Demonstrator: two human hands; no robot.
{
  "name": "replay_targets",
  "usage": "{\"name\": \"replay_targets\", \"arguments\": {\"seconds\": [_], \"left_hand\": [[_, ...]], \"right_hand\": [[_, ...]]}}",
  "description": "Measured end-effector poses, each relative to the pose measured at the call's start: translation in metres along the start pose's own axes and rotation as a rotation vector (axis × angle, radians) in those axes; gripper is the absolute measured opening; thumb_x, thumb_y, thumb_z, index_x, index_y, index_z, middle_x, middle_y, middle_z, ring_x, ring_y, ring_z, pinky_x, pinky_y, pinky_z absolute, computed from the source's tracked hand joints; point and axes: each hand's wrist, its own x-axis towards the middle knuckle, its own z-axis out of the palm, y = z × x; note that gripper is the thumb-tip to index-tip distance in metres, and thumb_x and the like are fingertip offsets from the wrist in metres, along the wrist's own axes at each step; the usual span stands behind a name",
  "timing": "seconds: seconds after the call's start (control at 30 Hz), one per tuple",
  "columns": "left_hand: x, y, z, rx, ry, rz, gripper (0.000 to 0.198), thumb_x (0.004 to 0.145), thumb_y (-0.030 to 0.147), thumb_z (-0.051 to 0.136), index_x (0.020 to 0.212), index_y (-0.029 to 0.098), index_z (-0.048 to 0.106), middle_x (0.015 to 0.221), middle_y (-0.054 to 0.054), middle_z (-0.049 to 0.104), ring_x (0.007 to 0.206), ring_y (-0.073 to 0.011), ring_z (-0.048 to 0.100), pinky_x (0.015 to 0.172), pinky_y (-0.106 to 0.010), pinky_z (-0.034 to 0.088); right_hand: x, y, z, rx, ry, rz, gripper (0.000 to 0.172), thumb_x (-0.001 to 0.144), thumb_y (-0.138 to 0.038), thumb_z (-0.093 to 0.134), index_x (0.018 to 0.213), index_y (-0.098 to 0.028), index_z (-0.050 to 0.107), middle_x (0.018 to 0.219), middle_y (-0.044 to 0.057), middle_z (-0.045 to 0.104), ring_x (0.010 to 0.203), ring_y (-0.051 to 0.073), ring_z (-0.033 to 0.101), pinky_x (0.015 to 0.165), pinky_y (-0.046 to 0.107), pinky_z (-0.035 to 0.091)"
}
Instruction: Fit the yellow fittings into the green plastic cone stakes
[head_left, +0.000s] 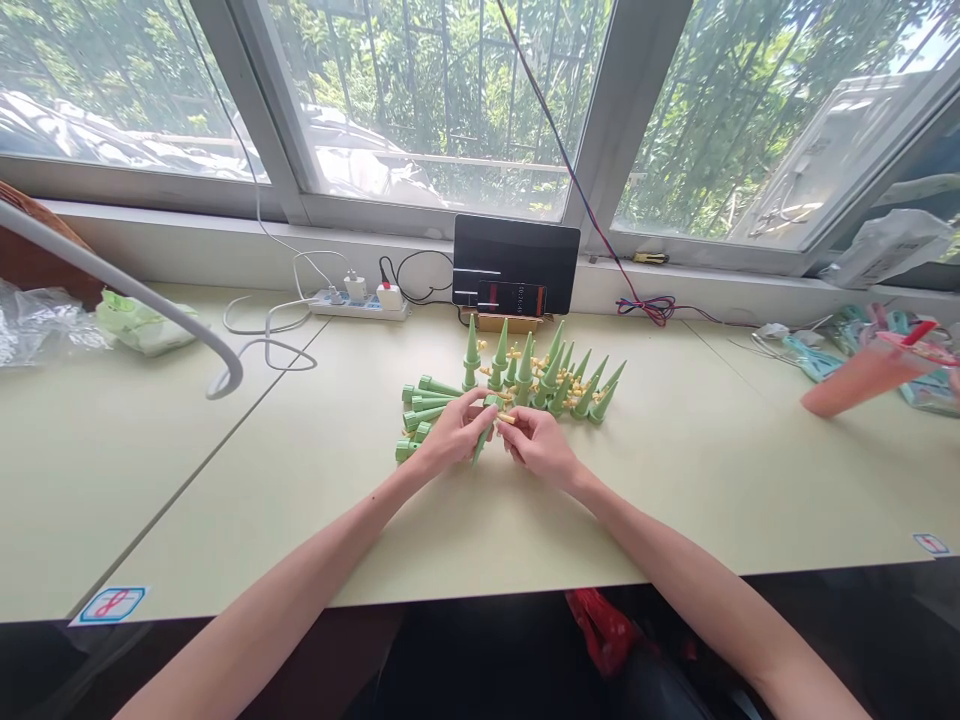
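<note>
My left hand [459,432] is closed around a green plastic spike [481,444], its point aimed downward and its wider head up between thumb and fingers. My right hand [541,444] pinches a small yellow peg-like piece [506,419] close to the spike's head; whether the two touch I cannot tell. Left of my hands lie several loose green spikes [429,403], heads toward the left. Behind and to the right, several green spikes [551,375] stand point up, with small yellow pieces [581,385] among them.
A dark tablet [517,245] and a phone [511,298] lean by the windowsill. A power strip [360,308] with white cables lies left of them. On the right are a tilted cup of pink drink [855,378] and plastic packets [814,355]. A grey curved arm [135,275] crosses the left side.
</note>
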Motion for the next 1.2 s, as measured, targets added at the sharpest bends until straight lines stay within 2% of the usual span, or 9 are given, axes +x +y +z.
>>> {"name": "replay_targets", "arguments": {"seconds": [0.17,0.3,0.4,0.53,0.63,0.73,0.8,0.93,1.2], "left_hand": [[-0.002,0.006,-0.002,-0.042,-0.025,-0.049,0.045,0.086,0.054,0.057,0.116,0.021,0.053,0.06,0.004,0.051,0.039,-0.006,0.035,0.033,-0.016,0.025],[-0.002,0.008,-0.003,-0.049,-0.037,-0.073,0.047,0.086,0.055,0.057,0.117,0.021,0.053,0.059,0.005,0.05,0.037,-0.0044,0.03,0.033,-0.016,0.023],[-0.002,0.006,-0.003,-0.019,-0.042,-0.046,0.047,0.087,0.056,0.055,0.119,0.022,0.051,0.06,0.005,0.05,0.039,-0.0064,0.035,0.033,-0.016,0.024],[-0.001,-0.001,0.0,0.08,-0.024,0.08,0.041,0.091,0.051,0.049,0.119,0.021,0.047,0.065,0.004,0.051,0.044,-0.0072,0.037,0.038,-0.017,0.03],[-0.002,-0.005,0.004,0.199,0.048,0.196,0.035,0.093,0.045,0.048,0.118,0.021,0.046,0.069,0.003,0.052,0.045,-0.0063,0.035,0.041,-0.018,0.027],[-0.002,-0.007,0.006,0.302,0.117,0.27,0.03,0.094,0.04,0.047,0.117,0.021,0.046,0.065,0.005,0.045,0.043,-0.006,0.028,0.042,-0.02,0.022],[-0.002,-0.008,0.007,0.318,0.142,0.291,0.028,0.094,0.039,0.047,0.116,0.022,0.046,0.063,0.006,0.042,0.043,-0.0066,0.028,0.043,-0.02,0.021],[-0.002,-0.009,0.008,0.313,0.15,0.311,0.026,0.094,0.037,0.047,0.115,0.022,0.045,0.069,0.004,0.049,0.045,-0.0076,0.033,0.045,-0.021,0.022],[-0.002,-0.01,0.01,0.328,0.17,0.285,0.025,0.094,0.036,0.046,0.115,0.022,0.044,0.065,0.005,0.047,0.042,-0.007,0.031,0.046,-0.02,0.024]], "right_hand": [[-0.002,-0.001,0.001,-0.284,0.075,-0.187,0.025,0.092,-0.033,0.053,0.073,-0.018,0.057,0.061,-0.001,0.056,0.05,0.01,0.046,0.052,0.024,0.036],[-0.002,-0.001,0.001,-0.298,0.083,-0.201,0.024,0.092,-0.033,0.053,0.073,-0.018,0.056,0.061,-0.001,0.056,0.05,0.01,0.046,0.052,0.024,0.036],[-0.001,0.001,0.001,-0.149,0.059,-0.098,0.026,0.091,-0.038,0.055,0.074,-0.018,0.056,0.06,-0.002,0.056,0.046,0.009,0.047,0.048,0.024,0.037],[0.001,0.0,0.0,0.152,-0.017,0.062,0.032,0.084,-0.047,0.065,0.075,-0.017,0.058,0.056,-0.004,0.053,0.04,0.008,0.044,0.039,0.022,0.033],[0.003,-0.004,-0.003,0.388,-0.092,0.193,0.035,0.079,-0.048,0.07,0.073,-0.016,0.058,0.058,-0.004,0.052,0.04,0.005,0.041,0.037,0.02,0.027],[0.004,-0.008,-0.005,0.594,-0.16,0.29,0.036,0.077,-0.045,0.074,0.071,-0.015,0.055,0.06,-0.004,0.051,0.042,0.003,0.035,0.038,0.018,0.022],[0.005,-0.01,-0.006,0.678,-0.178,0.315,0.034,0.078,-0.043,0.074,0.072,-0.014,0.056,0.061,-0.004,0.049,0.043,0.002,0.032,0.038,0.018,0.021],[0.005,-0.009,-0.007,0.735,-0.168,0.344,0.032,0.079,-0.042,0.073,0.076,-0.014,0.058,0.065,-0.003,0.05,0.045,0.003,0.032,0.038,0.019,0.023],[0.005,-0.007,-0.008,0.807,-0.17,0.319,0.026,0.08,-0.035,0.075,0.078,-0.014,0.061,0.07,-0.003,0.051,0.047,0.003,0.034,0.04,0.018,0.026]]}}
